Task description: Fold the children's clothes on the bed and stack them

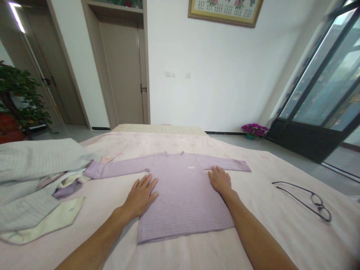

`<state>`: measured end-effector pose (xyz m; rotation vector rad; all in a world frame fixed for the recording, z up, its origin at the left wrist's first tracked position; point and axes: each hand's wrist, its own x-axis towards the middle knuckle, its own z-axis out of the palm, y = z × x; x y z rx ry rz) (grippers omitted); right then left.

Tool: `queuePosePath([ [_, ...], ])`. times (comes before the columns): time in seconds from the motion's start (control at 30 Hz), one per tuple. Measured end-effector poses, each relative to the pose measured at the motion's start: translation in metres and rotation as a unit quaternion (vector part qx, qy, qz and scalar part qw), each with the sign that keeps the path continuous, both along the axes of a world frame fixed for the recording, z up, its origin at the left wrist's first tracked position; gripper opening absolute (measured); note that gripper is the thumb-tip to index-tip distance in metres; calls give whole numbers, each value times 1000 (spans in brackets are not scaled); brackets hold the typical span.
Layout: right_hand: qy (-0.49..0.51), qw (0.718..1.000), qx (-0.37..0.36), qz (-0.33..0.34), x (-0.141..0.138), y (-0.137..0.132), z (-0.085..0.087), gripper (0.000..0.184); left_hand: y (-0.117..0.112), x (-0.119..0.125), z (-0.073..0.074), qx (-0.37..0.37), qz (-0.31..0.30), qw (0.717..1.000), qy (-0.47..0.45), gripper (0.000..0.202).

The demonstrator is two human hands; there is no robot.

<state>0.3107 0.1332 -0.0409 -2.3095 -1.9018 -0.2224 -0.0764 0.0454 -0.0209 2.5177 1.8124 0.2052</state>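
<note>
A lilac long-sleeved top [180, 195] lies spread flat on the pink bed sheet [253, 240], neck away from me and both sleeves stretched out sideways. My left hand [142, 197] rests palm down on the top's left edge, fingers flat and slightly spread. My right hand [221, 180] lies flat near the right armpit of the top, fingers extended. Neither hand holds anything.
A pile of grey, cream and pale purple clothes [36, 183] sits at the left of the bed. A pair of glasses [308, 198] lies on the sheet at the right. Beyond are a door [123, 67], potted flowers [254, 130] and glass doors [323, 86].
</note>
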Motion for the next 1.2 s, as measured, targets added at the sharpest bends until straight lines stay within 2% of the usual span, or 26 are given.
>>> queuePosePath([
  [0.13,-4,1000,6,2,1,1,-1,56,6,-8,-7,35,50,998,1,56],
  [0.27,-8,1000,-1,1,1,2,-2,56,16,-26,-9,108,155,982,13,49],
  [0.47,-2,1000,0,1,1,3,-2,56,30,-76,3,254,344,904,-7,48],
  [0.57,-2,1000,0,0,2,4,-3,56,30,-104,5,266,408,873,-25,48],
  [0.67,-2,1000,-5,-5,2,5,-5,56,29,-127,1,238,452,858,-51,47],
  [0.9,-6,1000,3,-1,2,4,-4,56,35,-145,-6,156,493,854,-60,47],
  [1.07,-12,1000,-7,-1,0,2,0,56,36,-149,-9,155,499,849,-77,45],
  [1.13,-16,1000,-6,-1,0,2,0,55,36,-148,-10,178,480,855,-86,45],
  [1.2,-18,1000,-4,-1,-1,2,0,55,37,-142,-11,213,428,873,-93,44],
])
